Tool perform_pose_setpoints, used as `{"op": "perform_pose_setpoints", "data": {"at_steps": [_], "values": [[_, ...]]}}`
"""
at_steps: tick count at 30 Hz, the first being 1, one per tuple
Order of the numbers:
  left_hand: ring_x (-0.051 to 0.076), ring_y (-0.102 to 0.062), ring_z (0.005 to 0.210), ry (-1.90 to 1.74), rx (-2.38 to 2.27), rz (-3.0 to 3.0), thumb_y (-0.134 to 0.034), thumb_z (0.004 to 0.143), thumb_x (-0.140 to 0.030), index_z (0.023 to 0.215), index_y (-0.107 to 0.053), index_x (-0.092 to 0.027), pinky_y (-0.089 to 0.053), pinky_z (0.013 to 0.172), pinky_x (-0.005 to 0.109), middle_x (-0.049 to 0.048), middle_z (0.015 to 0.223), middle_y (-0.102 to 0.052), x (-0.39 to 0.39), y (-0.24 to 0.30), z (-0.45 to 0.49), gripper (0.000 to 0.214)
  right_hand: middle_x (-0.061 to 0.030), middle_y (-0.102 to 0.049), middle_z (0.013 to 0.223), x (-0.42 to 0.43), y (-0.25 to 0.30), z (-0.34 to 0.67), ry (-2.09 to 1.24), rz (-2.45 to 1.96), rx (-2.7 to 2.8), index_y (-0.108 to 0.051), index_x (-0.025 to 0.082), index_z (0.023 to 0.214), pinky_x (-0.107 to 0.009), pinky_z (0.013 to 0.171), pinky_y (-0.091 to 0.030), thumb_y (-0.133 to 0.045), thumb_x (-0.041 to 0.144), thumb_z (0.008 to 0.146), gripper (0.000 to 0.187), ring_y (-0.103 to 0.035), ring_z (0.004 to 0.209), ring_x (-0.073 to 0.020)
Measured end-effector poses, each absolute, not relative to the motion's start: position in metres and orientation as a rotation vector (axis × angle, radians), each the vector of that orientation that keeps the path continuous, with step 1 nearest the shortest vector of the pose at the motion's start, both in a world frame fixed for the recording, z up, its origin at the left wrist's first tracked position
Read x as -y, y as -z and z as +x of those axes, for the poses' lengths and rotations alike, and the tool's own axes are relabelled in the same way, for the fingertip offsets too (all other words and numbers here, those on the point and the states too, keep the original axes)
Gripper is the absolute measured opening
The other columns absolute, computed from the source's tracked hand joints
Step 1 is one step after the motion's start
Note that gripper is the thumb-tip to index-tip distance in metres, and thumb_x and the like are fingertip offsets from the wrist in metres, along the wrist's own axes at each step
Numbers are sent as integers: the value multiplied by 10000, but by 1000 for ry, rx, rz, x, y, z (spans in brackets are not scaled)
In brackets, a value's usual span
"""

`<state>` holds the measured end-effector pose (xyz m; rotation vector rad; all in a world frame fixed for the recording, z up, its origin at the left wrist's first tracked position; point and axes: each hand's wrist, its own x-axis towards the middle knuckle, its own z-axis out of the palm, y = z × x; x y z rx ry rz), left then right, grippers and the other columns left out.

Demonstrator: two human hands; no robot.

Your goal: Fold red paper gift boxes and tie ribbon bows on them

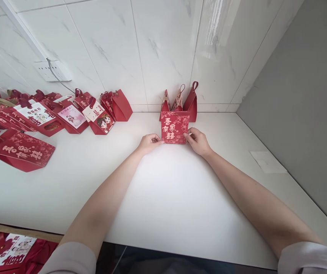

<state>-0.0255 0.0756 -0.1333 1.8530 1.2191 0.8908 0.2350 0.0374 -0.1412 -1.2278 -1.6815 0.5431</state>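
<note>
A red gift box [175,127] with white Chinese characters and pale flower patterns stands upright on the white counter, its front facing me. At its lower left corner, my left hand [151,143] is closed, fingertips pinching the edge. My right hand [198,140] grips the right side, thumb on the front face and fingers behind it. Close behind stand three more gift boxes against the wall: a plain dark red box [192,102] with a ribbon loop, a patterned box [178,102], and a narrow one [165,102]. The held box hides their lower parts.
Several red gift boxes [99,116] with ribbon handles line the wall at the left. Nearer lies another red box [23,150]. More red packaging [11,251] sits below the counter's front edge. A white sheet [268,161] lies at right; a socket [53,71] is on the wall.
</note>
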Motion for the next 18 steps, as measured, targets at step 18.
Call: {"op": "perform_pose_setpoints", "data": {"at_steps": [18], "values": [[264,-631,1081,-1204,-783,1120,-633,761,-634,1126,-621,-217,-504,902,388,88,1182,-667,-53,95,-14,554,-21,-617,770,10,120,175,-1070,-915,1394,-468,236,793,-257,473,-455,-522,636,855,409,-568,541,-129]]}}
